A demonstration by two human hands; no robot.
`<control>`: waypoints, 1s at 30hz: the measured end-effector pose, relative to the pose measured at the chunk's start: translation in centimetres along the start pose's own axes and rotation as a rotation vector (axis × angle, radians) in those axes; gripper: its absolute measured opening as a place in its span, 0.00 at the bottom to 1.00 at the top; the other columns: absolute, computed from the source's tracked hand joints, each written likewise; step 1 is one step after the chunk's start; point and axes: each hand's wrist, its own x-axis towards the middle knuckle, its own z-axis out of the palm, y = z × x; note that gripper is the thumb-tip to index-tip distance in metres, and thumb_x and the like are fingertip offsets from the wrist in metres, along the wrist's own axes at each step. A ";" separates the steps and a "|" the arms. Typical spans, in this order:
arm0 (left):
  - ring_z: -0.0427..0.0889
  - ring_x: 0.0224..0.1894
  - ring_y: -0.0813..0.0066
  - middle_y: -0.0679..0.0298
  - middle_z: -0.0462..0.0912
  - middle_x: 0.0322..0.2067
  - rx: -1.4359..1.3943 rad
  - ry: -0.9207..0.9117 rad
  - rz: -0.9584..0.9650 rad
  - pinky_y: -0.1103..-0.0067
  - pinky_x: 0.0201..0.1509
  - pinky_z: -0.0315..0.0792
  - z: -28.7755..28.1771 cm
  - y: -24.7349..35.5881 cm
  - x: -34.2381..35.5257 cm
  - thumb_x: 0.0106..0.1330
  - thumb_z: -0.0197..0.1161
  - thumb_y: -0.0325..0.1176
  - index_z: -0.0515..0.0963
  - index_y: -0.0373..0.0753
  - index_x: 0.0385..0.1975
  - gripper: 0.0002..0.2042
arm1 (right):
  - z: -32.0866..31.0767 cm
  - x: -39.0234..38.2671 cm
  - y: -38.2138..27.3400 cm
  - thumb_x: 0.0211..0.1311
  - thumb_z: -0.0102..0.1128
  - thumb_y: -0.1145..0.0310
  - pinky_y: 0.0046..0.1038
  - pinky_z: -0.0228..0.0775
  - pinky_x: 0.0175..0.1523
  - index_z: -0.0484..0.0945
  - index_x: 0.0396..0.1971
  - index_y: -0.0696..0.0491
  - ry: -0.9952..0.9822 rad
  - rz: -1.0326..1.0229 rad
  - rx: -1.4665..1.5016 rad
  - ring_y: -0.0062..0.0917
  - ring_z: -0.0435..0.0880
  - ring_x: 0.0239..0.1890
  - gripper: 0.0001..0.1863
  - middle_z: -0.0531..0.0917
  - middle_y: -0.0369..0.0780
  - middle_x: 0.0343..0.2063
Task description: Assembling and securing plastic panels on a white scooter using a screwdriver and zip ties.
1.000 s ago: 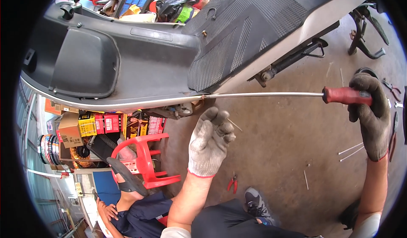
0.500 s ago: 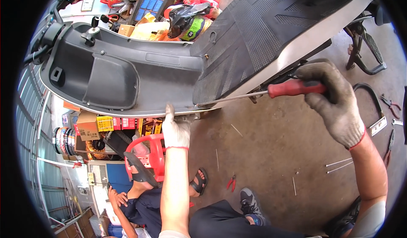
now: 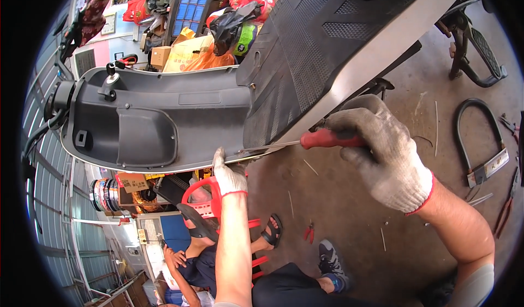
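Observation:
My gloved right hand (image 3: 376,154) grips a red-handled screwdriver (image 3: 327,139), its long shaft reaching left to the lower rim of the scooter's grey-black floor panel. My gloved left hand (image 3: 229,176) holds that rim just left of the shaft's end, thumb on top and fingers under it, mostly hidden. The panel (image 3: 207,120) has a pocket with a lid (image 3: 144,135) and a key (image 3: 111,69) in a lock. Right of it lies the ridged footboard (image 3: 305,39) with a pale side strip (image 3: 382,45).
Pliers (image 3: 505,203), a U-lock (image 3: 464,121), thin rods (image 3: 382,238) and small red-handled pliers (image 3: 309,230) lie on the concrete floor (image 3: 338,208). A seated person in sandals (image 3: 196,263) is below left by a red plastic chair (image 3: 202,198). Boxes and bags (image 3: 202,50) are piled behind the scooter.
My left hand has moved up onto the panel's rim from below it. My right hand and screwdriver have moved left and lower, the tip near the rim. The view has shifted.

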 end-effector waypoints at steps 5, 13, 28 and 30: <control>0.76 0.51 0.55 0.55 0.72 0.56 0.018 0.015 0.036 0.39 0.58 0.74 0.1 -0.2 -0.2 0.67 0.64 0.36 0.67 0.39 0.57 0.21 | 0.4 0.4 0.4 0.49 0.64 0.86 0.41 0.76 0.52 0.78 0.50 0.54 -0.015 -0.022 0.039 0.48 0.82 0.48 0.25 0.79 0.48 0.46; 0.77 0.47 0.60 0.59 0.75 0.53 0.014 0.041 0.026 0.56 0.49 0.79 0.6 0.1 -0.6 0.67 0.64 0.35 0.70 0.40 0.52 0.17 | 0.7 0.6 0.8 0.48 0.64 0.86 0.41 0.76 0.52 0.78 0.50 0.54 -0.065 0.025 0.066 0.48 0.82 0.48 0.26 0.80 0.48 0.46; 0.78 0.48 0.62 0.59 0.77 0.50 -0.027 0.061 0.013 0.64 0.43 0.78 0.4 0.1 -0.3 0.66 0.64 0.32 0.71 0.39 0.48 0.14 | 1.4 1.0 1.6 0.49 0.65 0.85 0.41 0.76 0.50 0.79 0.50 0.53 -0.093 0.050 0.112 0.46 0.82 0.47 0.25 0.79 0.47 0.46; 0.78 0.47 0.62 0.59 0.77 0.50 -0.029 0.058 0.008 0.65 0.43 0.78 0.3 0.1 -0.3 0.66 0.64 0.32 0.71 0.39 0.48 0.14 | 1.5 1.1 1.7 0.49 0.64 0.85 0.41 0.76 0.51 0.79 0.50 0.54 -0.102 0.064 0.116 0.46 0.82 0.47 0.25 0.79 0.47 0.45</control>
